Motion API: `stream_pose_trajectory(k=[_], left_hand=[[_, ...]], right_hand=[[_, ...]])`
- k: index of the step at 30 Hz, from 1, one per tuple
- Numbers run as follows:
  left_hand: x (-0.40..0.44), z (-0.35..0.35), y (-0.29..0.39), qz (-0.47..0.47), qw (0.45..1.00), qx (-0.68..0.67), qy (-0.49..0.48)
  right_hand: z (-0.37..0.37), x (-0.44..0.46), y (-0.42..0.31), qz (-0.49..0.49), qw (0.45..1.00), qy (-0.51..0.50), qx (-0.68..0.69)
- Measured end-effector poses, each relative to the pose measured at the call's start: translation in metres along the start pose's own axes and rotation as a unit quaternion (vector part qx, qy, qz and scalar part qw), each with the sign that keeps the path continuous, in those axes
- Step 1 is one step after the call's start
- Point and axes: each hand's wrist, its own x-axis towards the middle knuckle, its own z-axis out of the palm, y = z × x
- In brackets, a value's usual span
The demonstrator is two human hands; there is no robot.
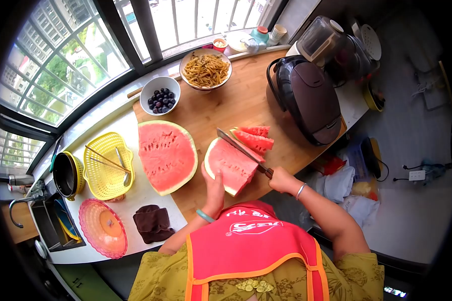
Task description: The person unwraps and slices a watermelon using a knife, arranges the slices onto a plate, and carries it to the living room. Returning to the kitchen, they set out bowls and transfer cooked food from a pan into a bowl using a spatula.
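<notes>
A watermelon piece (231,163) lies on the wooden board with its red cut face up. My left hand (214,189) grips its near left side, thumb by the cut face and the other fingers partly hidden along the rind. The handle of a kitchen knife (238,144) is closed in my right hand (283,181). Its blade lies across the far right part of the piece; how deep it sits I cannot tell. Just beyond the blade are several cut watermelon slices (253,138). Left of my left hand rests a large watermelon half (168,159), cut face up.
Behind stand a bowl of grapes (160,100) and a bowl of brown strips (206,71). A dark rice cooker (311,95) is at the right. Leftward are a yellow basket (93,173) with chopsticks, a pink bowl (93,220), a brown cloth (152,224) and the sink (50,226).
</notes>
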Motion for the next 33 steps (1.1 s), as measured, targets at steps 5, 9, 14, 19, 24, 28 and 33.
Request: stream_pose_trajectory(k=[5, 9, 14, 19, 24, 28, 33], left_hand=[[-0.01, -0.006, -0.009, 0.039, 0.997, 0.07, -0.003], [-0.005, -0.022, -0.012, 0.069, 0.991, 0.109, -0.032], [-0.007, -0.039, -0.029, 0.036, 0.989, 0.132, -0.049], [-0.006, -0.039, -0.024, 0.049, 0.988, 0.136, -0.053], [-0.01, -0.036, -0.023, 0.071, 0.984, 0.15, -0.064], [-0.01, -0.033, -0.021, 0.068, 0.989, 0.114, -0.069], [-0.005, -0.034, -0.026, 0.069, 0.987, 0.13, -0.063]], right_hand=[[0.044, 0.038, 0.052, -0.199, 0.97, 0.136, 0.005], [0.025, 0.032, 0.035, -0.058, 0.994, 0.061, 0.075], [0.015, 0.026, 0.033, -0.002, 0.992, 0.007, 0.125], [0.015, -0.013, 0.023, -0.091, 0.989, 0.064, 0.096], [0.003, -0.101, -0.009, -0.15, 0.975, 0.141, 0.082], [0.018, -0.118, -0.007, -0.111, 0.982, 0.129, 0.083], [0.033, -0.098, -0.001, -0.075, 0.988, 0.123, 0.056]])
